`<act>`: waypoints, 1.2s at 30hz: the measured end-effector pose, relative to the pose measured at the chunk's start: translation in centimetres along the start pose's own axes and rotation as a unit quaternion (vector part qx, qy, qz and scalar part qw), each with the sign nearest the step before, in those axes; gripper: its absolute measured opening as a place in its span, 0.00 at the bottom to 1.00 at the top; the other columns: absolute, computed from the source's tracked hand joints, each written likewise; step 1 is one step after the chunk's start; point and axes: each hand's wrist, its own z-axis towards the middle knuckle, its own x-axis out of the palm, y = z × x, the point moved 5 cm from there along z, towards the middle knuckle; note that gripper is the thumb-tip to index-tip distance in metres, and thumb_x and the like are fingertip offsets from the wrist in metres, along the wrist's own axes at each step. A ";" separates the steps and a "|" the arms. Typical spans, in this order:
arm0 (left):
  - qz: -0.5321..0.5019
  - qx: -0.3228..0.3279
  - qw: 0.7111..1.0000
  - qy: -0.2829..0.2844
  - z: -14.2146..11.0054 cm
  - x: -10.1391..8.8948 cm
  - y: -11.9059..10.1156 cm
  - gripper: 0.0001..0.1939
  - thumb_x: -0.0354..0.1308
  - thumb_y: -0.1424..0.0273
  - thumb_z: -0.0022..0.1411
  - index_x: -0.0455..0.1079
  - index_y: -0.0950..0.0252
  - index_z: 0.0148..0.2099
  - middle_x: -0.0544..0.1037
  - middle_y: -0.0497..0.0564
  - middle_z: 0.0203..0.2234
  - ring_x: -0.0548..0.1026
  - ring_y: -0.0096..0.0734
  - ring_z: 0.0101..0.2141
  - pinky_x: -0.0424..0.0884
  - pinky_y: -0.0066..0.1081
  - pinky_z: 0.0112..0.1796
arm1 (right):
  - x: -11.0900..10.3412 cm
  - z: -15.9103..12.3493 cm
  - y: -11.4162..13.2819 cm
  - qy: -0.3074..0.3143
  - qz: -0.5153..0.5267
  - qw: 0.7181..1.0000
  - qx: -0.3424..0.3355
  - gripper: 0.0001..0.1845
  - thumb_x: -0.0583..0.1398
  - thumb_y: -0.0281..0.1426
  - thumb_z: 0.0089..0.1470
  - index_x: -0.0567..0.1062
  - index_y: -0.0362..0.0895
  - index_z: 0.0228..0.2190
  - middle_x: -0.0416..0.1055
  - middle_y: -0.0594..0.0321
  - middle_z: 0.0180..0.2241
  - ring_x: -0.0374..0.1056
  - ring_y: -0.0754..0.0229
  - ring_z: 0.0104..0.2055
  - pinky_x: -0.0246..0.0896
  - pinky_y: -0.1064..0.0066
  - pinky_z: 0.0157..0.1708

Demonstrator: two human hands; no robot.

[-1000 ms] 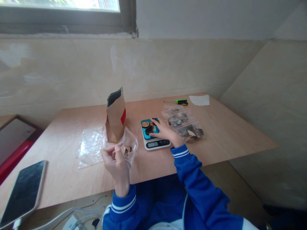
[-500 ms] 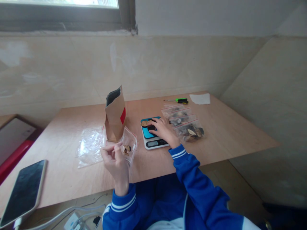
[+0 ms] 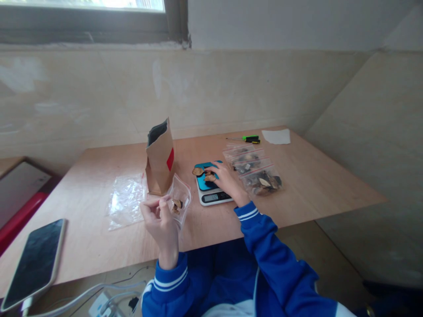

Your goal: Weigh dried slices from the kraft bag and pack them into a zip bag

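Plywood tabletop (image 3: 307, 176) is seen from the head view, set against a plastered wall (image 3: 231, 88) below a window frame (image 3: 82, 31). Left hand (image 3: 157, 220) is closed in a pinch on a small zip bag (image 3: 180, 198). Right hand (image 3: 228, 182) is held half-curved over dried slices (image 3: 209, 177) on a digital scale (image 3: 211, 197); its grip on them cannot be confirmed. Kraft pouch (image 3: 160, 163) is placed just beside the bag.

My plywood worktop (image 3: 307, 176) carries a paper bag (image 3: 160, 165), plastic bag (image 3: 125, 201), kitchen scale (image 3: 211, 198), zip bags (image 3: 261, 181), screwdriver (image 3: 251, 139), paper sheet (image 3: 276, 136), and lower-left phone (image 3: 33, 264).
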 end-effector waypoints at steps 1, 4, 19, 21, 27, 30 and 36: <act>0.005 0.002 1.000 0.001 0.0 0.0 0.0 0.07 0.56 0.66 0.61 0.65 0.63 0.32 0.74 0.47 0.28 0.76 0.31 0.33 0.71 0.31 0.36 | -0.6 0.0 0.6 -0.008 0.009 1.000 0.002 0.16 0.60 0.23 0.56 0.78 0.41 0.47 0.69 0.48 0.57 0.65 0.48 0.59 0.57 0.54 0.61; 0.013 0.004 1.000 0.000 -0.1 0.1 0.1 0.08 0.56 0.66 0.61 0.65 0.63 0.32 0.74 0.47 0.28 0.76 0.30 0.33 0.71 0.31 0.36 | -2.2 -0.3 3.3 -0.042 0.064 0.997 -0.004 0.15 0.59 0.24 0.58 0.78 0.42 0.46 0.74 0.52 0.51 0.70 0.52 0.54 0.62 0.60 0.56; 0.003 -0.019 1.000 0.012 -0.1 0.2 0.7 0.07 0.56 0.66 0.61 0.64 0.63 0.34 0.77 0.50 0.30 0.78 0.32 0.33 0.73 0.31 0.35 | -0.9 -0.3 5.4 0.049 0.115 0.988 -0.091 0.24 0.54 0.24 0.60 0.65 0.43 0.58 0.65 0.52 0.58 0.60 0.56 0.62 0.53 0.59 0.63; 0.004 -0.014 1.000 0.011 -0.1 0.2 0.4 0.06 0.56 0.66 0.61 0.65 0.64 0.34 0.77 0.50 0.29 0.78 0.31 0.32 0.73 0.31 0.34 | 0.1 0.7 3.2 0.034 0.045 0.998 -0.029 0.24 0.54 0.24 0.60 0.66 0.40 0.57 0.65 0.48 0.58 0.59 0.53 0.63 0.52 0.57 0.64; -0.009 -0.030 1.000 -0.004 0.0 -0.1 0.4 0.06 0.56 0.67 0.60 0.64 0.63 0.33 0.78 0.50 0.30 0.79 0.31 0.33 0.74 0.31 0.34 | 2.1 1.6 0.4 0.043 -0.008 0.999 0.025 0.17 0.56 0.20 0.57 0.74 0.34 0.49 0.72 0.42 0.50 0.67 0.48 0.56 0.58 0.53 0.58; -0.022 -0.043 0.999 -0.005 0.1 -0.2 0.9 0.06 0.56 0.67 0.61 0.64 0.63 0.34 0.77 0.50 0.31 0.79 0.32 0.35 0.75 0.32 0.36 | 1.3 1.5 1.2 0.023 0.006 0.999 0.021 0.19 0.54 0.19 0.59 0.74 0.38 0.49 0.74 0.47 0.50 0.69 0.52 0.54 0.60 0.56 0.57; -0.020 -0.059 0.998 -0.003 -0.1 0.1 1.2 0.06 0.56 0.67 0.61 0.63 0.63 0.34 0.77 0.49 0.31 0.79 0.32 0.35 0.75 0.33 0.36 | -2.7 0.4 7.4 -0.030 0.206 0.975 -0.082 0.17 0.58 0.28 0.60 0.74 0.45 0.51 0.75 0.59 0.52 0.70 0.59 0.54 0.63 0.66 0.55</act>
